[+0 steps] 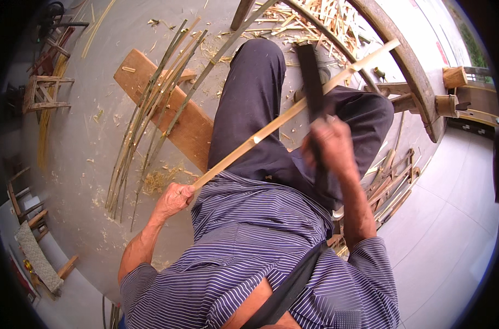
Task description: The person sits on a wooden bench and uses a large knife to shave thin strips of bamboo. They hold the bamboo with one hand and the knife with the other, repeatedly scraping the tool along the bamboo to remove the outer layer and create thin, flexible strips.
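My left hand point(174, 200) is closed around the near end of a split bamboo strip point(274, 124). The strip slants up to the right across my lap, and its pale inner face with node marks shows. In my right hand point(331, 144) is the handle of a wide, dark-bladed knife point(311, 78), which looks like a bamboo-splitting cleaver. Its blade points away from me and crosses the strip in the picture; whether they touch I cannot tell. The right hand is blurred.
To my left, several thin bamboo lengths point(151, 103) lie across a wooden bench point(183, 123). Bamboo offcuts point(327, 16) are heaped on the floor ahead. A curved wooden beam point(405, 61) stands at the right, with wooden tools point(391, 181) below it. A small stool point(48, 92) is far left.
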`<state>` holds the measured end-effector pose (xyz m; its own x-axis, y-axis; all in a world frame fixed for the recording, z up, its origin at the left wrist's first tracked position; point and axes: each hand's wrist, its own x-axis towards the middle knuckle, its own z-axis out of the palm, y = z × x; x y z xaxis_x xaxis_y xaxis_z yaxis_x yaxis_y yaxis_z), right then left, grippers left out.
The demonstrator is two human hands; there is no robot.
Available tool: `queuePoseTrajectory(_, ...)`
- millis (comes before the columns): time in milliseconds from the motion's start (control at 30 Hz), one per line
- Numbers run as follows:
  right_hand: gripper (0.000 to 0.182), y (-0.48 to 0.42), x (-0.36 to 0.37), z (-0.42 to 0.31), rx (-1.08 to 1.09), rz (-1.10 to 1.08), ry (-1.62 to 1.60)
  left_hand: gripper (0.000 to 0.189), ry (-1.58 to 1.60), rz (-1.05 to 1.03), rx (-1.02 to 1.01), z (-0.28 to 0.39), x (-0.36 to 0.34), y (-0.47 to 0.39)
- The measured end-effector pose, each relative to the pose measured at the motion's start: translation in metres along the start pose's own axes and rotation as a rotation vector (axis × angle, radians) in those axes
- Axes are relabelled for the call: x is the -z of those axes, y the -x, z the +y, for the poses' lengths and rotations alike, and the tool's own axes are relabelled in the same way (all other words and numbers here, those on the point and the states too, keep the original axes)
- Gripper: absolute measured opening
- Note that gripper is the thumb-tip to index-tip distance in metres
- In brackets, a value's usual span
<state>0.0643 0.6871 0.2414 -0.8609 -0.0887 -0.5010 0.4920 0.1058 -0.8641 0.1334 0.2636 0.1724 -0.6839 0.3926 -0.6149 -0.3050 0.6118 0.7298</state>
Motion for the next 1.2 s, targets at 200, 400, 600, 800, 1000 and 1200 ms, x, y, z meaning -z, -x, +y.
queuePoseTrajectory(200,0.019,0.008,-0.032,0.027,-0.099,-0.099,-0.149,0.08,-0.019,-0.012,0.063,0.0,-0.016,0.007)
queuePoseTrajectory(400,0.05,-0.018,0.031,0.004,0.245,0.312,-0.223,0.08,-0.054,0.074,0.026,-0.006,-0.018,0.004)
queuePoseTrajectory(600,0.022,0.007,-0.055,0.055,0.047,-0.365,0.108,0.074,-0.138,0.3,-0.256,-0.014,-0.04,-0.012)
queuePoseTrajectory(800,0.025,0.008,-0.001,0.006,0.132,0.091,-0.245,0.077,0.032,0.091,0.033,-0.024,-0.031,0.0)
queuePoseTrajectory(1000,0.046,0.036,0.038,0.013,0.475,0.407,-0.491,0.076,-0.211,0.234,-0.31,0.036,0.0,-0.022)
queuePoseTrajectory(1200,0.046,0.053,0.019,0.032,0.504,0.526,-0.36,0.075,-0.493,0.55,-0.588,0.161,-0.02,-0.115)
